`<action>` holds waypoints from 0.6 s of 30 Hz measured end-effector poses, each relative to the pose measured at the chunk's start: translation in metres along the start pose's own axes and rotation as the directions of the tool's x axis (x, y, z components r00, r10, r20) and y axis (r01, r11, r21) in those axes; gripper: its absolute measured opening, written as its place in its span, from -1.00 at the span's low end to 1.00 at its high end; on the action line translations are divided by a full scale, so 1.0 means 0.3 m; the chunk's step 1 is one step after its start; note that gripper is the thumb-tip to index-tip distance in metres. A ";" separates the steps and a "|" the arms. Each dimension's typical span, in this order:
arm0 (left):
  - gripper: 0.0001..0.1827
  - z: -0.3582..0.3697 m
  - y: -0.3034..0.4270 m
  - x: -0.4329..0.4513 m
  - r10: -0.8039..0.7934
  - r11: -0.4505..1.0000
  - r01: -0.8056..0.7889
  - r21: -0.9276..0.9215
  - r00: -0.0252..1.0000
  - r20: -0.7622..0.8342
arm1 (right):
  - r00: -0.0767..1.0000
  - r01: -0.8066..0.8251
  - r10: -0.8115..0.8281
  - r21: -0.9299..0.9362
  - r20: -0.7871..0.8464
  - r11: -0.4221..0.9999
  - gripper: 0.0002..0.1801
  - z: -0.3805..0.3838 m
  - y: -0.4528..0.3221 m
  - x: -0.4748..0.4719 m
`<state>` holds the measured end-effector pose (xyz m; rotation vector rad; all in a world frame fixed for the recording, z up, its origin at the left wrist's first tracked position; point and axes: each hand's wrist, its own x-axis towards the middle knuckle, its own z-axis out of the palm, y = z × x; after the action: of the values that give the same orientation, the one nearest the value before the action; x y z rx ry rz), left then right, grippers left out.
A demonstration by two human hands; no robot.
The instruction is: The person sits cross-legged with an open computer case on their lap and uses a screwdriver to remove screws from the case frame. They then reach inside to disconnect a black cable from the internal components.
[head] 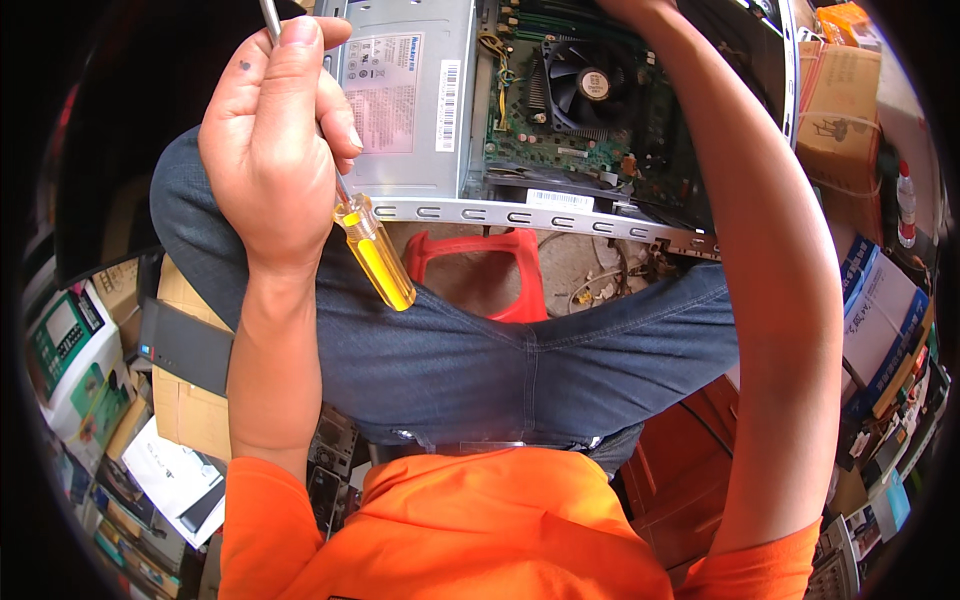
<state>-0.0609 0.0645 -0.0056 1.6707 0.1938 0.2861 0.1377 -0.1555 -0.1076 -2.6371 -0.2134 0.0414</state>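
Observation:
My left hand (277, 135) grips the steel shaft of a screwdriver (379, 259); its transparent yellow handle points down towards my lap. That hand is over the left end of an open desktop computer case (525, 213), beside the labelled metal power supply (405, 97). At the top edge, my right hand (637, 6) is mostly cut off, so its fingers and anything in them are hidden. Below its wrist, a black CPU cooler fan (592, 84) sits on the green motherboard (547, 150). Yellow and black cables (496, 82) run between the power supply and the fan.
A red plastic stool (532, 277) stands beneath the case, between my knees. Cardboard boxes (836, 127) and a plastic bottle (906, 206) are at the right. More boxes (191, 409) and a dark flat panel (186, 346) lie at the left.

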 end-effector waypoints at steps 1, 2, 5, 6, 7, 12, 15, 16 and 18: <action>-0.69 -0.002 0.002 -0.004 -0.018 1.000 0.018 0.015 1.000 -0.008 | 1.000 -0.001 0.001 -0.018 0.010 1.000 -0.49 0.010 -0.009 0.007; -0.69 -0.002 0.005 -0.010 -0.036 0.999 0.037 0.030 0.999 -0.016 | 1.000 -0.002 0.002 -0.037 0.019 0.999 -0.49 0.019 -0.017 0.014; -0.67 -0.004 0.005 -0.016 -0.045 0.997 0.048 0.065 0.998 -0.038 | 0.991 0.132 -0.130 -0.109 0.025 0.985 -0.45 0.068 0.049 0.055; -0.67 -0.002 0.008 -0.017 -0.039 0.996 0.042 0.074 0.998 -0.039 | 0.981 0.193 -0.192 -0.138 0.022 0.971 -0.43 0.089 0.110 0.076; -0.67 0.012 0.012 -0.007 -0.023 0.998 0.023 0.054 1.000 -0.004 | 0.970 0.239 -0.242 -0.301 0.027 0.923 -0.41 0.084 0.221 0.096; -0.67 -0.003 0.009 -0.013 -0.012 0.997 0.012 0.071 1.000 -0.005 | 0.973 -0.131 0.141 -0.066 0.183 0.989 -0.30 -0.037 0.074 0.023; -0.67 0.002 0.006 -0.010 0.008 0.997 -0.009 0.072 1.000 0.014 | 0.966 -0.138 0.148 -0.062 0.211 0.989 -0.27 -0.079 0.088 0.005; -0.67 0.006 0.007 -0.008 0.007 0.998 -0.008 0.064 1.000 0.020 | 0.964 -0.151 0.153 -0.025 0.215 0.988 -0.28 -0.092 0.091 -0.005; -0.67 0.006 0.008 -0.011 -0.001 0.998 0.000 0.061 1.000 0.016 | 0.960 -0.164 0.146 0.059 0.238 0.985 -0.29 -0.091 0.087 -0.015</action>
<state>-0.0636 0.0614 -0.0037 1.7329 0.1932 0.2686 0.1387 -0.1917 -0.0961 -2.5617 -0.0799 0.4051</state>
